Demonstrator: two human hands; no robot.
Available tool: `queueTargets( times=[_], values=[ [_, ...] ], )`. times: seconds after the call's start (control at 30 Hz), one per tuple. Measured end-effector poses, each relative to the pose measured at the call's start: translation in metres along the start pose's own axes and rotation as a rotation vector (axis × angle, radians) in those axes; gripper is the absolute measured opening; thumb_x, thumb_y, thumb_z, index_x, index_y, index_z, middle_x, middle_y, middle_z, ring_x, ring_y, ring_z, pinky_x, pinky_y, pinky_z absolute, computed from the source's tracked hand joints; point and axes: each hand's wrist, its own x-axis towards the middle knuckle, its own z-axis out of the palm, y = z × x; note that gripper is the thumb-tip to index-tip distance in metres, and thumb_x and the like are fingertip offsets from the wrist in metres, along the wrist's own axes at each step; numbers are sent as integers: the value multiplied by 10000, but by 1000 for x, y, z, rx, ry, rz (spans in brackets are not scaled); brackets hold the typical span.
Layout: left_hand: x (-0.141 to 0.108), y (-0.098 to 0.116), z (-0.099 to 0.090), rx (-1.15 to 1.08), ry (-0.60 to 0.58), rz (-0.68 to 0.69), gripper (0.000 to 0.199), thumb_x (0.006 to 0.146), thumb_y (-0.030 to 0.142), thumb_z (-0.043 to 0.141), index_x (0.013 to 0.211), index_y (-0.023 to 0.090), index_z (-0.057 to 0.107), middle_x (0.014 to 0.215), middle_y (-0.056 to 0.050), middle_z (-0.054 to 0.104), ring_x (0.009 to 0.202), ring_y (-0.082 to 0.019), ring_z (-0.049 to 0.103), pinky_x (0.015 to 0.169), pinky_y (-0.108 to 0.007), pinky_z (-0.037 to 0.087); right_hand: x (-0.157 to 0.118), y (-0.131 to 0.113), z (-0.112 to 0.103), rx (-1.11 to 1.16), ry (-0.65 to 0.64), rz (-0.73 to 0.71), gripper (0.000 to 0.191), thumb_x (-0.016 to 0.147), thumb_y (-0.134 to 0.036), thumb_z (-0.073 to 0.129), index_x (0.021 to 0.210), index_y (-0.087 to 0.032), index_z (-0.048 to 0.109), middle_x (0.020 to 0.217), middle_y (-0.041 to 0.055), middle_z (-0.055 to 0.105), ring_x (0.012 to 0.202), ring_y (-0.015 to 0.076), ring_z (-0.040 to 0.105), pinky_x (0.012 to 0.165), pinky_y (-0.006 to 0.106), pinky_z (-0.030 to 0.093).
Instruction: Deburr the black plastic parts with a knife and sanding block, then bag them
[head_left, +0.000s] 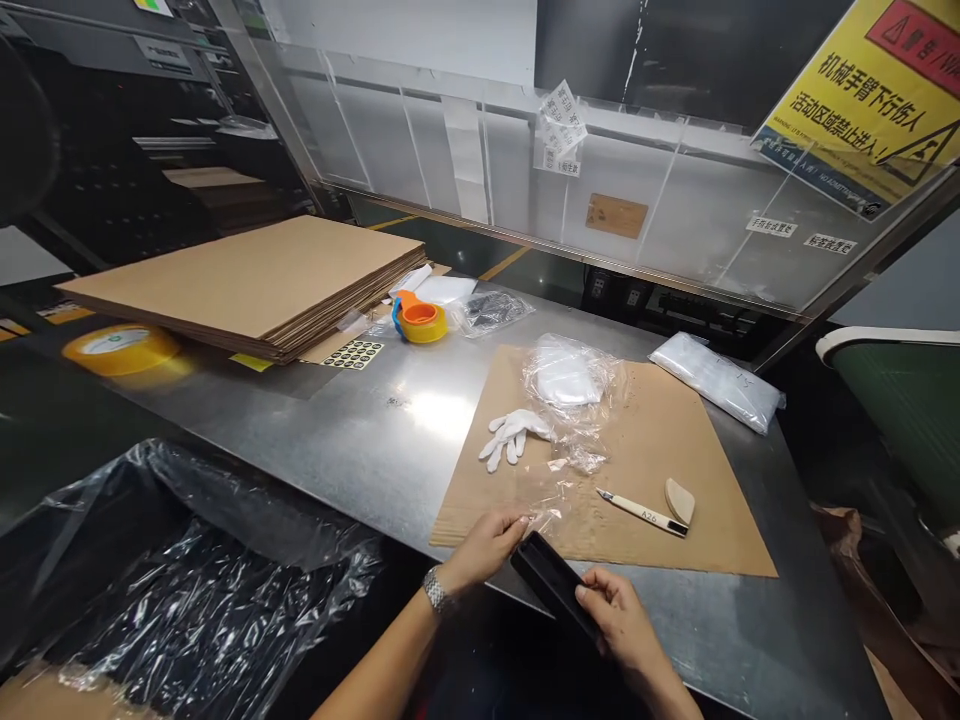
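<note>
My right hand [619, 615] grips a long black open-topped plastic case [559, 590], tilted over the table's front edge. At the far end of the case, my left hand [487, 545], with a metal watch on its wrist, pinches a clear plastic bag [551, 495]. The bag lies partly on a cardboard sheet [660, 430]. A white glove [516, 435] rests on the cardboard, beside a bundle of clear bags [566, 370]. To the right are a craft knife [645, 512] marked A26 and a small curved beige piece [679, 500].
A stack of cardboard sheets [262, 275] covers the table's left end. Near it are a roll of yellow tape [124, 348] and an orange tape dispenser [421, 318]. A black-lined bin [217, 580] stands at front left. A wrapped plastic pack [716, 380] lies at right.
</note>
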Motion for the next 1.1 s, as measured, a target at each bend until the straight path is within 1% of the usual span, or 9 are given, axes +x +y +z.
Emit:
queueTargets(
  times=[0.17,0.33,0.47,0.6,0.73,0.87,0.97,1.03,1.1],
  values=[
    [-7,5,9,42,-11,8,340,873,290,345,969,156,642,690,-15,651,631,-138,570,613,-231,438,13,5,0,-96,192,22,278,785,-462,395,682,-204,414,482,-79,363,300,51,257,290,186,225],
    [-19,21,36,198,76,-46,453,857,141,261,1283,85,405,918,-148,662,800,-213,612,712,-337,470,9,-2,12,-313,354,-153,223,778,-410,457,733,-204,529,566,5,521,512,146,505,496,234,341],
    [-26,38,44,313,48,36,468,810,107,323,1262,70,439,740,-121,651,713,-238,609,674,-380,483,7,-11,20,-429,351,-251,200,783,-365,475,862,-218,587,751,56,644,658,203,595,590,260,351],
    [-27,50,34,420,32,154,470,794,88,348,1253,82,445,745,-102,663,684,-223,619,626,-344,500,14,-20,12,-474,400,-233,298,846,-332,382,1072,-199,522,658,24,638,549,185,575,518,249,334],
    [-19,64,23,500,-6,276,439,782,79,368,1206,81,485,754,-95,677,668,-215,636,589,-321,505,8,-43,-5,-548,446,-235,244,847,-363,407,816,-224,605,565,17,587,526,169,549,507,241,287],
    [1,89,9,416,-17,295,361,796,107,388,1115,135,553,742,-74,690,667,-207,648,577,-298,495,-20,-76,-34,-567,408,-276,373,863,-374,401,563,-201,542,511,13,537,504,136,513,506,235,281],
    [15,113,-2,280,-45,361,288,807,131,407,1023,189,589,764,-37,705,683,-180,658,588,-266,491,-45,-82,-61,-393,256,-298,269,854,-363,439,705,-193,584,554,-15,565,468,99,502,482,204,325],
    [21,134,-2,147,-78,450,258,816,140,410,974,214,600,757,-12,706,662,-152,655,574,-236,486,-61,-70,-71,-9,170,-254,225,798,-391,546,891,-187,576,591,-27,585,430,81,491,435,182,330],
    [23,156,8,37,-86,559,238,831,157,401,941,213,604,740,-14,701,633,-140,649,561,-224,488,-74,-48,-69,417,228,-193,369,762,-499,567,951,-183,543,572,-40,563,386,65,455,384,163,302]
  ],
)
